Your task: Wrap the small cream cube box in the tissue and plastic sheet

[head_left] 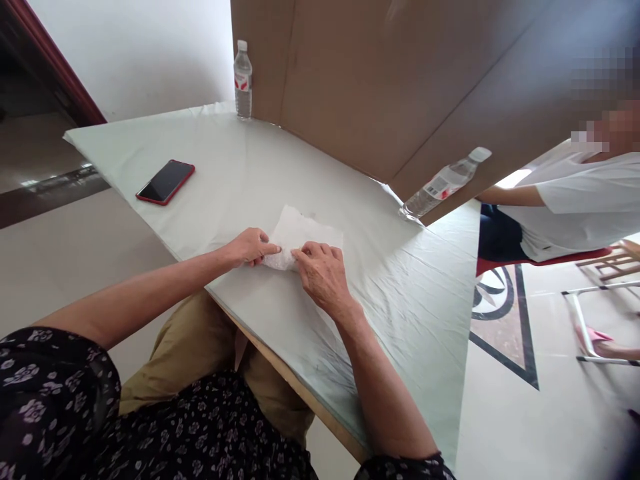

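Note:
A thin white tissue (295, 230) lies near the front edge of the cloth-covered table, its near edge gathered or folded. My left hand (253, 247) pinches its near left side between thumb and fingers. On the near right part, my right hand (323, 273) has thumb and forefinger closed on the tissue, the other fingers curled over it. The far part of the tissue spreads out on the tabletop beyond both hands. Part of the near edge is hidden behind my fingers.
A phone in a red case (167, 181) lies at the left. One water bottle (243, 83) stands at the back, another bottle (445, 185) at the right by a brown cardboard panel (350, 80). A person in a white shirt (575, 200) sits beyond the panel.

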`<state>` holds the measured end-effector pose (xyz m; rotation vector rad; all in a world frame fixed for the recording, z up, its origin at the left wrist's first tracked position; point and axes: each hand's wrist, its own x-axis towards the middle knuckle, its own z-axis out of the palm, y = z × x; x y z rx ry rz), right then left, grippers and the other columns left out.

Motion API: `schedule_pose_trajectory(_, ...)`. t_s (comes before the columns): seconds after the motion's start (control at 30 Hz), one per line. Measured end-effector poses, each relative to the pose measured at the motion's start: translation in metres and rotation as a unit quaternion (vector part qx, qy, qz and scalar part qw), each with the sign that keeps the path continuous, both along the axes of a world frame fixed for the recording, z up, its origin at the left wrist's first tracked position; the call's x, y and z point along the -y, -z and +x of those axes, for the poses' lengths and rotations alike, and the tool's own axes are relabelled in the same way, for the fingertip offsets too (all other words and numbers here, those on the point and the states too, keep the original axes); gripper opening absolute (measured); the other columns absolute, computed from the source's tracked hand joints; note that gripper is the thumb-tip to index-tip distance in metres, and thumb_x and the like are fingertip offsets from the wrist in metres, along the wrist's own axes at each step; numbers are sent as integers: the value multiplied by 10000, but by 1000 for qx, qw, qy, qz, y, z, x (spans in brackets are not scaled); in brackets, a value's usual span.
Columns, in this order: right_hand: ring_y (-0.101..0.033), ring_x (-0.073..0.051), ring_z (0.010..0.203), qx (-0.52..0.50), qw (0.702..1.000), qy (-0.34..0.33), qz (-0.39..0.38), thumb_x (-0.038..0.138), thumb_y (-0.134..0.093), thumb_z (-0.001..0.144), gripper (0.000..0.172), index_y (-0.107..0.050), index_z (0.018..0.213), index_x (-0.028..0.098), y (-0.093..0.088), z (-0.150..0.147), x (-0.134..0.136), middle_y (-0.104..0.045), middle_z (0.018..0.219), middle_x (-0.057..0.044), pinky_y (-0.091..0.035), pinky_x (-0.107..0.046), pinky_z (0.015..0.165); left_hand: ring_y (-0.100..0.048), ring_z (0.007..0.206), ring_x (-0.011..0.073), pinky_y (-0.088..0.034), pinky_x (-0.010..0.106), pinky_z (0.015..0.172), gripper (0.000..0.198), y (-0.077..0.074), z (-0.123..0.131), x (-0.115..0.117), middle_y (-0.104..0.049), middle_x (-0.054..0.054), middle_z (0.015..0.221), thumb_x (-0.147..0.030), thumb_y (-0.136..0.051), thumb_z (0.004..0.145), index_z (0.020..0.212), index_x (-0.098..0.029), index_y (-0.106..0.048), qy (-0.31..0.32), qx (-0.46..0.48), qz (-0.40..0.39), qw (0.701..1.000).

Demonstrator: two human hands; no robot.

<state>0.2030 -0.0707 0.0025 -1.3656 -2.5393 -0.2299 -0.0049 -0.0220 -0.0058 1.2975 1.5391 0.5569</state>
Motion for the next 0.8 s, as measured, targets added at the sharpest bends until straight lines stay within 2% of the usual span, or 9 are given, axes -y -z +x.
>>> schedule_pose_trajectory(0.1, -505, -254, 939, 12, 1000, 2, 12, 156, -479, 957, 238, -669, 1072, 242, 2, -2, 1, -657, 1089, -90, -295, -395, 814, -418, 365, 109, -270, 252, 395, 291, -2, 6, -2, -484, -33, 411, -278, -749, 645, 533, -218, -488, 8, 19, 3, 1000)
schedule_pose_trajectory(0.17, -497, -258, 946, 16, 1000, 5, 21, 158, -484, 951, 226, -668, 1048, 246, 4, -3, 1, -651, 1098, -94, -296, -397, 816, -400, 396, 91, -281, 235, 399, 299, -5, 11, -1, -448, -45, 431, -218, -716, 640, 491, -209, -458, -4, 49, 15, 999)
schedule_pose_trajectory(0.3, -498, -265, 961, 25, 999, 7, 23, 176, -499, 950, 195, -670, 1025, 233, 7, -4, 0, -648, 1115, -106, -299, -400, 817, -476, 495, 103, -373, 221, 418, 208, -12, 26, -1, -484, -34, 510, -147, -667, 633, 525, -191, -496, -49, 136, -18, 989)
schedule_pose_trajectory(0.43, -512, -267, 957, 23, 999, 10, 24, 156, -476, 960, 225, -659, 1067, 233, 6, -5, 1, -662, 1104, -104, -295, -400, 818, -522, 527, 119, -464, 248, 441, 162, -12, 39, -3, -515, -27, 544, -128, -633, 649, 573, -187, -503, -68, 184, -46, 980)
schedule_pose_trajectory(0.63, -539, -264, 918, 6, 1000, 20, 1, 163, -452, 982, 232, -628, 1131, 186, 0, -7, 1, -694, 1046, -106, -291, -400, 833, -537, 499, 122, -486, 266, 450, 200, -5, 36, -3, -516, -39, 550, -102, -666, 649, 638, -193, -488, -100, 221, -65, 968)
schedule_pose_trajectory(0.8, -517, -255, 920, 40, 999, 10, 16, 142, -462, 969, 233, -654, 1071, 225, 2, -6, 1, -670, 1079, -97, -283, -394, 798, -536, 477, 110, -471, 231, 426, 191, -7, 33, -1, -530, -38, 536, -100, -674, 654, 664, -186, -504, -104, 227, -76, 965)
